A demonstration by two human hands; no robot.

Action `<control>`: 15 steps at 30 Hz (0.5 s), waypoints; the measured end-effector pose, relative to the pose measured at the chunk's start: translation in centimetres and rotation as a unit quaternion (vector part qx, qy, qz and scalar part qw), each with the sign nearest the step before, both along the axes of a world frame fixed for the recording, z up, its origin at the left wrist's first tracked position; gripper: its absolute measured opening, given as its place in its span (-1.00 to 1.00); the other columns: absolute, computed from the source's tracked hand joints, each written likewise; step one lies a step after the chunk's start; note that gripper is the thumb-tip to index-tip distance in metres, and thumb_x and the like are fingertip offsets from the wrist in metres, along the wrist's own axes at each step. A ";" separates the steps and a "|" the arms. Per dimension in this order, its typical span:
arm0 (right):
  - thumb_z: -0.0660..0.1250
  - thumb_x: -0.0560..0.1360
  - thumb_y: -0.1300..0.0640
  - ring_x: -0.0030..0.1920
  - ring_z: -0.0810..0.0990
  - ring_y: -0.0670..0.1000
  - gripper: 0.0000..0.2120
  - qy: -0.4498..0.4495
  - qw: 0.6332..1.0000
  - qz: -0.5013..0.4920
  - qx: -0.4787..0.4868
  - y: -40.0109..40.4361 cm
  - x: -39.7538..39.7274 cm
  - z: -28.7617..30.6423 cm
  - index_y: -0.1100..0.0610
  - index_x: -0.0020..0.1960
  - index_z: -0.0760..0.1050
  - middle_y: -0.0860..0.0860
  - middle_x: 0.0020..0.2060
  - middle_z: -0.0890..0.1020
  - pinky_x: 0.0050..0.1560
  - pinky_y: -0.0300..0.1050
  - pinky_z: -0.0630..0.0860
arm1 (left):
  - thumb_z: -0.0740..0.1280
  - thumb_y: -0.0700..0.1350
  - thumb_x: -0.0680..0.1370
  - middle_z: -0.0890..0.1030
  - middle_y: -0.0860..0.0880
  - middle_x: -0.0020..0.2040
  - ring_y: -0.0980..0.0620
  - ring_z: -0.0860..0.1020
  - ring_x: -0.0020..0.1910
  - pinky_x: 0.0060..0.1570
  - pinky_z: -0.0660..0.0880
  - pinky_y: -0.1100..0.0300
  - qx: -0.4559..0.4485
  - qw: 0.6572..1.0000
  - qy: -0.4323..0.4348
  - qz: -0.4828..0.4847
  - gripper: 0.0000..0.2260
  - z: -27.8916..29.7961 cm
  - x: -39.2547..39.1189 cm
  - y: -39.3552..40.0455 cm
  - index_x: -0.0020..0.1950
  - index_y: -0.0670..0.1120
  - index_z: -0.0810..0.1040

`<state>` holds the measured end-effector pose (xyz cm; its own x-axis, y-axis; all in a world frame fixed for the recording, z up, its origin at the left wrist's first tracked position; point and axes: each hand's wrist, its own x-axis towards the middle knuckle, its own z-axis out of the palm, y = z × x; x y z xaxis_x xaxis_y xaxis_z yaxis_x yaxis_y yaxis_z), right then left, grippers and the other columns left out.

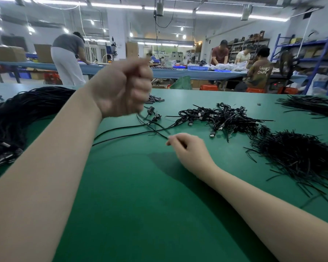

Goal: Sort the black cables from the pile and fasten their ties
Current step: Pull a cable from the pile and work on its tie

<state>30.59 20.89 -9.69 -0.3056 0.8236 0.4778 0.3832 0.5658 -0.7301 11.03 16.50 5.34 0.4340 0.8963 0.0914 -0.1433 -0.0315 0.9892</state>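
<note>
Green table (140, 205), both hands (121, 87) on cable (121, 132).

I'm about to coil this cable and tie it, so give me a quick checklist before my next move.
1. Left hand grips the cable: ok, fist closed, though blurred.
2. Right hand pinches the cable's end: ok.
3. Cable free of the finished cables: cannot tell, strands cross near them.
4. Loose ties lie beside the right hand: ok.
5. Bare green table in front for coiling: ok.
</note>
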 end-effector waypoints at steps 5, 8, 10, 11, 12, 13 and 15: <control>0.31 0.55 -0.02 -0.47 0.29 -0.15 -0.71 0.109 0.986 -0.084 0.093 -0.1 0.5 1.4 0.10 -0.28 0.49 -0.06 -0.52 0.40 -0.44 -0.26 0.23 | -0.03 0.12 0.67 0.69 -0.02 0.03 0.11 0.65 -0.10 -0.22 0.50 0.28 -0.106 0.872 0.478 -0.003 -0.52 -3.4 2.9 1.5 0.09 -0.08 0.62; 0.18 0.60 0.04 -0.47 0.34 -0.12 -0.73 0.110 0.983 -0.039 0.139 -1.7 -1.0 2.0 0.15 -0.13 0.55 -0.08 -0.47 0.47 -0.44 -0.32 0.21 | 0.00 0.09 0.68 0.64 -0.04 0.11 0.05 0.54 0.02 -0.15 0.41 0.24 0.002 0.920 0.357 0.164 -0.61 -4.2 3.7 2.8 0.19 -0.07 0.54; 0.14 0.60 0.06 -0.49 0.30 -0.12 -0.76 0.100 0.988 0.041 0.115 -2.6 -1.8 1.8 0.10 -0.03 0.56 -0.12 -0.47 0.45 -0.46 -0.30 0.21 | 0.00 0.09 0.68 0.66 -0.01 0.05 0.05 0.59 0.04 -0.14 0.48 0.25 0.049 0.960 0.144 0.237 -0.62 -3.3 3.7 2.9 0.13 -0.05 0.55; 0.14 0.61 0.06 -0.49 0.27 -0.10 -0.78 0.081 0.989 0.086 0.090 -2.8 -2.0 1.5 0.05 0.00 0.55 -0.11 -0.47 0.41 -0.46 -0.26 0.21 | 0.00 0.08 0.68 0.69 -0.02 0.01 0.05 0.64 0.00 -0.12 0.54 0.23 0.064 0.966 0.042 0.247 -0.61 -2.5 3.7 2.8 0.11 -0.07 0.56; 0.14 0.62 0.07 -0.47 0.26 -0.07 -0.80 0.050 0.989 0.124 0.065 -2.8 -1.9 1.1 0.02 0.01 0.55 -0.09 -0.46 0.37 -0.45 -0.21 0.21 | 0.00 0.07 0.68 0.70 -0.03 -0.05 0.04 0.66 -0.06 -0.12 0.56 0.21 0.077 0.967 -0.055 0.235 -0.60 -1.7 3.6 2.4 0.10 -0.09 0.58; 0.14 0.63 0.07 -0.45 0.25 -0.05 -0.80 0.009 0.988 0.148 0.044 -2.7 -1.8 0.6 0.00 0.01 0.55 -0.06 -0.46 0.34 -0.44 -0.17 0.21 | 0.02 0.05 0.68 0.71 -0.03 -0.11 0.04 0.67 -0.13 -0.16 0.56 0.22 0.091 0.965 -0.140 0.204 -0.59 -1.0 3.4 1.8 0.07 -0.11 0.60; 0.16 0.63 0.09 -0.47 0.24 -0.05 -0.79 -0.043 0.988 0.145 0.010 -2.0 -1.3 -0.1 0.02 0.01 0.58 -0.11 -0.50 0.31 -0.45 -0.18 0.19 | 0.06 0.03 0.67 0.66 0.04 -0.27 0.10 0.62 -0.30 -0.31 0.52 0.27 0.110 0.966 -0.201 0.117 -0.61 0.3 2.4 0.5 -0.07 -0.06 0.64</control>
